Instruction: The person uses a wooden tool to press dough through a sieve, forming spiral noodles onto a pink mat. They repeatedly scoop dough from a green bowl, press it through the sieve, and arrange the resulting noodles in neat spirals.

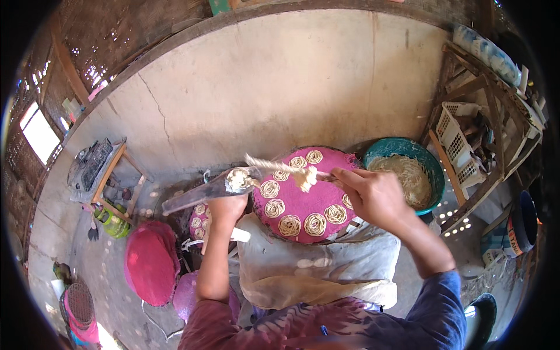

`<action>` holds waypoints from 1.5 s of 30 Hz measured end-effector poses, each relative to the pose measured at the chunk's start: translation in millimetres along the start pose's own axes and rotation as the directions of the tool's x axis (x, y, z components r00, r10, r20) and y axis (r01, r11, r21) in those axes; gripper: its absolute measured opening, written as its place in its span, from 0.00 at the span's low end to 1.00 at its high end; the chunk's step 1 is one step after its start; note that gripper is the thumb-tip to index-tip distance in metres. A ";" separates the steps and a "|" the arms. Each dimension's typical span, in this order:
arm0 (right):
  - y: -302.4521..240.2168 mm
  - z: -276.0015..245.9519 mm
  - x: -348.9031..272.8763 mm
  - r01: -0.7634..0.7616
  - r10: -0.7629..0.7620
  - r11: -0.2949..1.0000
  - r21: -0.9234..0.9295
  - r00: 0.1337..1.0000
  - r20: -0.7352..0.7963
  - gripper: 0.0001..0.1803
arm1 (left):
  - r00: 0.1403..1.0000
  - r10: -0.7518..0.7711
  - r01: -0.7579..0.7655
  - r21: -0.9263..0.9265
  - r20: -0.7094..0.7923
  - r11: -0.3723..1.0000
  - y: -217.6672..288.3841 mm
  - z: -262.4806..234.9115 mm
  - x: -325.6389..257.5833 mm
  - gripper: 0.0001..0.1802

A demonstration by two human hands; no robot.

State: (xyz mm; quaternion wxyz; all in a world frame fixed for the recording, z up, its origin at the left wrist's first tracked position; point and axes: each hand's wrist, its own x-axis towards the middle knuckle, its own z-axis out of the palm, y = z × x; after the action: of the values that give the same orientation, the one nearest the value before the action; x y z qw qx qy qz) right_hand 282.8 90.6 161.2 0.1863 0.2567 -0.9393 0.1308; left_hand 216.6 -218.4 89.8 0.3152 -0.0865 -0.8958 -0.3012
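Observation:
My left hand (228, 209) is closed beneath a long wooden press-like tool (195, 197), which slants up to the right. Pale sticky dough (238, 181) fills the opening at its upper end. In my right hand (370, 195) is a stick with a lump of dough (305, 178) at its far end. A pale twisted strand (271, 165) stretches from that lump toward the tool; whether it is dough or a coated stick I cannot tell. Below both hands lies a round pink cloth-covered tray (303, 201), with several coiled noodle-like dough rosettes (315, 224) around its edge.
A green basin (438, 198) of pale dough stands right of the tray. Left are a red cushion-like round (150, 262), another tray of small rosettes (199, 224) and a green gas cylinder (112, 223). A wooden rack (496, 116) holds a white basket (452, 134) at the right.

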 end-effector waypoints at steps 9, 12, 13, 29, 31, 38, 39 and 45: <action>-42.3 112.7 -15.2 -0.025 0.084 0.693 0.720 0.995 -0.046 0.27 | 0.999 0.037 -0.036 -0.069 0.012 0.997 12.2 25.8 22.2 0.07; -13.2 103.2 -21.1 -0.140 0.179 0.542 0.829 0.983 0.049 0.24 | 0.980 0.191 -0.172 0.246 -0.052 0.954 9.0 25.9 23.9 0.06; -6.4 102.5 -20.3 -0.160 0.269 0.520 0.839 0.963 0.017 0.24 | 0.977 0.198 -0.182 0.167 -0.085 0.969 9.4 26.8 22.2 0.06; 149.2 123.7 -81.5 -0.538 0.657 0.682 0.495 0.748 -0.092 0.18 | 0.989 -0.010 -0.056 0.443 0.145 0.895 6.4 8.7 14.6 0.18; 205.7 136.7 -123.3 -0.880 0.880 0.474 -0.019 0.474 0.026 0.17 | 0.989 0.147 -0.146 0.442 0.034 0.885 -6.4 -23.3 -1.3 0.20; 217.6 169.7 -252.7 -0.472 0.898 -0.094 0.876 0.340 0.280 0.36 | 0.977 0.047 -0.032 0.077 -0.208 0.997 -58.3 -92.9 -38.8 0.19; 211.5 171.9 -262.6 -0.401 0.761 -0.369 0.839 0.389 0.520 0.46 | 0.976 -0.026 0.021 -0.024 -0.217 0.999 -60.9 -95.3 -42.1 0.18; 231.9 219.4 -246.3 0.187 0.792 -0.611 0.769 0.129 0.597 0.61 | 0.955 -0.176 0.068 -0.400 -0.241 0.914 -64.8 -108.2 -52.5 0.15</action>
State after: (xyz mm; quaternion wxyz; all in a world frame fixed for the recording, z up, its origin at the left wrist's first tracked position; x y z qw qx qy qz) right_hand 294.4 315.9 -173.0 0.1248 -0.3718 -0.2407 0.8878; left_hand 290.9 -332.9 93.1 0.3921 -0.0483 -0.7705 -0.5002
